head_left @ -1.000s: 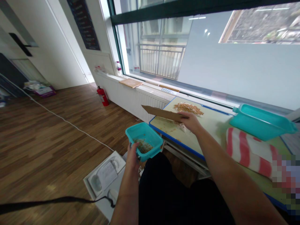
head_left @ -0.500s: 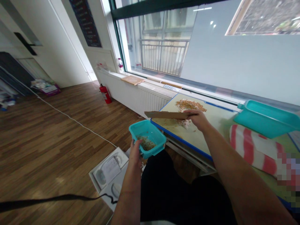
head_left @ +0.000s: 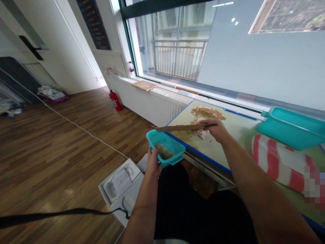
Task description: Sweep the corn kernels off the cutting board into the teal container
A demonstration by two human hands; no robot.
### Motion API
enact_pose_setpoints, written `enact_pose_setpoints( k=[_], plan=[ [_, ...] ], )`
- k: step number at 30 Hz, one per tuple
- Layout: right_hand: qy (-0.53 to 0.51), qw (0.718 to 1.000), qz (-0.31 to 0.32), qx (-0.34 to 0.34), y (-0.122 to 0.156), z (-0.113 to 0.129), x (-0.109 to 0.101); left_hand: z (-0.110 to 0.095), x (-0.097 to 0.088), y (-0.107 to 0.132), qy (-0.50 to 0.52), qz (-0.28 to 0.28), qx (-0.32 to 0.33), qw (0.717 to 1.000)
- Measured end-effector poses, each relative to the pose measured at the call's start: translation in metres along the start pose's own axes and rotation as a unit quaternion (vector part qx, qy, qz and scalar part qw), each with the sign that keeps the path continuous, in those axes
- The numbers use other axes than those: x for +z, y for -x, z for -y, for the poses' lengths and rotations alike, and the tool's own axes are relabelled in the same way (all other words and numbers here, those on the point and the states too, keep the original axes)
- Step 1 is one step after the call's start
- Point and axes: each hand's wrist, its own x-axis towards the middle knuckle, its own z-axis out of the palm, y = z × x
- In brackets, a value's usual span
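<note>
Fingers [head_left: 156, 151] are gripping a tub and a piece of cardboard

In the head view, I am holding the turquoise tub [head_left: 168, 163] with the left hand [head_left: 153, 158], the thumb pressing over the near left rim and the other fingers lying mostly out of sight below it. The tub is hanging just beside the table [head_left: 214, 149], above the dark-trousered knees, and is showing me a scatter of grains [head_left: 166, 152] on its bottom.

With the right hand [head_left: 215, 129] I am pinching the cardboard [head_left: 180, 128] at one end, thumb and fingers clamping together on it. The strip is reaching left over the table, and its free end is overlapping the tub's far rim; whether the two are touching, I cannot tell.

Beyond the right hand, a heap of golden grains [head_left: 212, 113] is lying on the tabletop, with white powder [head_left: 202, 134] spreading beneath and in front of the cardboard. Farther right, a red-and-white striped cloth [head_left: 275, 159] is resting on the table, and a second turquoise tub [head_left: 291, 127] is standing just behind it. Down on the left, a white box [head_left: 119, 186] is sitting near the left forearm, and a red fire extinguisher [head_left: 116, 101] is standing by the radiator [head_left: 162, 109].
</note>
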Motion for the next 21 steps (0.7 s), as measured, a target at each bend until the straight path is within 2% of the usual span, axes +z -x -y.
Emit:
enact_pose_setpoints(
  k=[11,16,21],
  plan=[
    [-0.024,0.999,0.044,0.018,0.002,0.005,-0.005,0.023,0.014,0.004,0.017,0.011,-0.004,1.0],
    [-0.015,0.998,0.067,0.013,0.001,0.005,-0.011,0.038,0.022,0.014,0.012,-0.017,-0.026,0.999],
    [0.005,0.996,0.089,0.009,0.002,0.007,-0.015,0.048,0.025,0.019,0.012,-0.02,-0.018,1.0]
  ],
)
